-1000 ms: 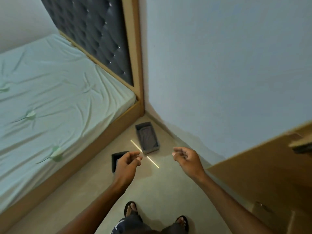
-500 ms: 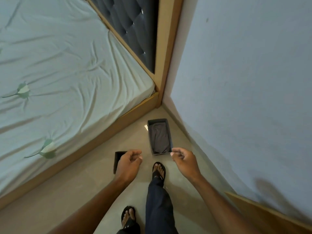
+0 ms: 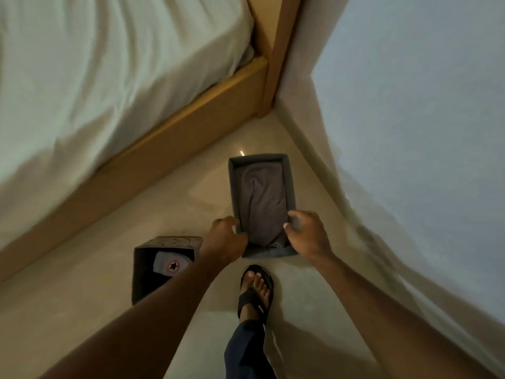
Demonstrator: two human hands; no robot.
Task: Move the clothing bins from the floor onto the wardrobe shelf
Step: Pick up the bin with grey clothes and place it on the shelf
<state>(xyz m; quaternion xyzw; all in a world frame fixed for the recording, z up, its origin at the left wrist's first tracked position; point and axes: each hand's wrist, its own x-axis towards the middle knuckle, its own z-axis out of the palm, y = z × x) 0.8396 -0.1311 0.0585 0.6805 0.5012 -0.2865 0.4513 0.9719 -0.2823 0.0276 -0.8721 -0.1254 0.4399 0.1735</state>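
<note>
**Both hands closing on the long bin at frame centre**

At left of centre, low on the floor (image 3: 82,310), a square dark bin (image 3: 140,272) stands open with a folded grey garment (image 3: 170,265) showing a round star badge; it is untouched. Just right of it, the left hand (image 3: 225,237) curls its fingers over the near left wall of the long grey bin (image 3: 235,187), and the right hand (image 3: 306,235) clamps the near right wall, thumb inside. This bin sits at frame centre, holding folded grey cloth (image 3: 262,203).

The walls look soft, so squeezing only the near end may let the far end sag; sliding the grips toward the middle and lifting level would likely serve better.

The pale floor is glossy. A bed (image 3: 95,77) with a wooden frame fills the upper left; a plain wall (image 3: 410,105) rises at right. A sandalled foot (image 3: 255,291) stands just below the bin.
</note>
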